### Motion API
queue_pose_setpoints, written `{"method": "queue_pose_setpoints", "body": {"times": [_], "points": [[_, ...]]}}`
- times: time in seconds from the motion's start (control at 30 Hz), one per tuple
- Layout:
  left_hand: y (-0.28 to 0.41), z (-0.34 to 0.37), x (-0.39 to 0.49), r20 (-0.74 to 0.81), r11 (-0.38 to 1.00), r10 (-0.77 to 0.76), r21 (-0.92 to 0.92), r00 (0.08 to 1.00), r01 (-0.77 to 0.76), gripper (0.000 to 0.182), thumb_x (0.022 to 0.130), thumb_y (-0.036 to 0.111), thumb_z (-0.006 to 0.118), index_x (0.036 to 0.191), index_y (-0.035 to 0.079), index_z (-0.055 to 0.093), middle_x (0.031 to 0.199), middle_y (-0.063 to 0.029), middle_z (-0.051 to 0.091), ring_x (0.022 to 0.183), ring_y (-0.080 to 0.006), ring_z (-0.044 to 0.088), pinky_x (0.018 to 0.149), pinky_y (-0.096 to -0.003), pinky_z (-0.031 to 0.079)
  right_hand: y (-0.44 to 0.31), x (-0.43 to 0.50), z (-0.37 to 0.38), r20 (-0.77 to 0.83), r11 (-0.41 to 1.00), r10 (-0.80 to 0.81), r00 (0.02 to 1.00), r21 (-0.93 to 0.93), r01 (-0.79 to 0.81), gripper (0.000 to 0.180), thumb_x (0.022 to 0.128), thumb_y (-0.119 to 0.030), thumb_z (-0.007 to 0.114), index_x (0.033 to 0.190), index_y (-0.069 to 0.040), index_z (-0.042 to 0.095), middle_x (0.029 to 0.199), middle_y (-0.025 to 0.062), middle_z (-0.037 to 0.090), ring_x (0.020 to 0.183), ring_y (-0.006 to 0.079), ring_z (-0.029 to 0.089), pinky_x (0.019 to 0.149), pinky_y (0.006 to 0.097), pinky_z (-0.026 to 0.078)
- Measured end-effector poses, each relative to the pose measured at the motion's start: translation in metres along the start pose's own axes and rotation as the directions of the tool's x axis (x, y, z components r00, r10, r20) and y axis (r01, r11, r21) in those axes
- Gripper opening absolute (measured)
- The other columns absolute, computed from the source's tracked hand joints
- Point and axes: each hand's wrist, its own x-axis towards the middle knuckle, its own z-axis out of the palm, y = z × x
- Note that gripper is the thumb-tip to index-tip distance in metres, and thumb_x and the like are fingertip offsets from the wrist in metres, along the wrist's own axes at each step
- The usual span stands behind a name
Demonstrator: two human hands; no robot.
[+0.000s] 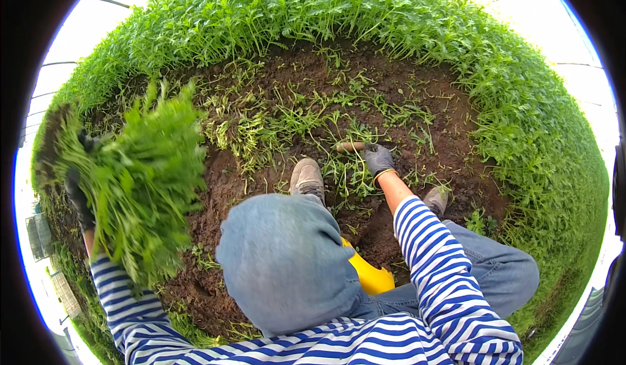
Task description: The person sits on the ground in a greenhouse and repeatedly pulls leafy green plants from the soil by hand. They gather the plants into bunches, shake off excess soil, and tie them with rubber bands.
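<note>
My left hand [78, 197], in a black glove, is raised at the left. It is closed around a large bunch of leafy greens [142, 184] with deeply cut leaves; the stems and dark roots or soil point outward to the left, blurred. My right hand [379, 161], gloved too, is low over the soil in front of my feet. It grips a short wooden handle [350, 147] of a hand tool whose blade I cannot see. Loose cut stems and leaves [345, 176] lie on the ground beside that hand.
Standing rows of the same greens [303, 12] curve around the far side and right. Trimmings [234, 132] are scattered over brown soil [215, 203]. My shoe [307, 175] is near them. A yellow plastic object [369, 272] is beneath me. Crates [40, 235] stand at far left.
</note>
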Motion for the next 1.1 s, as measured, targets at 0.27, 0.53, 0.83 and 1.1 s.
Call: {"method": "queue_pose_setpoints", "body": {"times": [0.27,0.53,0.83,1.1], "points": [[-0.193,-0.014,-0.027,0.387,0.603,-0.764,0.146,0.516,0.784,0.068,0.065,0.022,0.071,0.125,0.001,0.049,0.108,-0.0182,0.062,0.102,-0.034,0.059,0.091,-0.044,0.048,0.0,0.035,0.058,0.487,0.429,0.516,0.704,0.565,-0.705,0.037,0.088,-0.042,0.057,0.088,-0.005,0.061,0.068,0.0146,0.066,0.043,0.0236,0.058,0.039,0.0368,0.047],[-0.322,0.109,0.014,0.517,0.464,-0.827,0.406,0.221,0.787,0.019,0.071,0.021,0.074,0.076,0.005,0.068,0.076,-0.0066,0.066,0.068,-0.0158,0.06,0.068,-0.0327,0.049,0.019,0.004,0.04,0.488,0.138,0.335,0.806,0.82,-0.555,0.024,0.078,-0.019,0.057,0.095,-0.003,0.062,0.088,0.014,0.065,0.067,0.0226,0.063,0.062,0.0325,0.054],[-0.34,0.138,-0.002,0.588,0.088,-0.808,0.099,0.013,0.991,0.023,0.073,0.02,0.071,0.083,0.0,0.07,0.08,-0.0096,0.068,0.066,-0.0168,0.063,0.066,-0.0325,0.053,-0.014,-0.093,-0.016,0.348,0.855,-0.429,0.834,0.453,0.251,0.019,0.075,-0.003,0.062,0.094,-0.004,0.06,0.072,0.0026,0.059,0.064,0.0121,0.056,0.064,0.0245,0.048],[-0.327,0.153,-0.002,0.618,0.22,-0.78,0.119,0.101,0.968,0.03,0.069,0.017,0.074,0.092,0.0,0.067,0.085,-0.0093,0.067,0.073,-0.0198,0.063,0.069,-0.0338,0.052,-0.052,-0.085,0.023,0.425,0.833,-0.538,0.728,0.135,0.537,0.018,0.075,-0.022,0.064,0.082,-0.006,0.06,0.075,0.0149,0.061,0.069,0.0322,0.061,0.058,0.0385,0.048]]}}
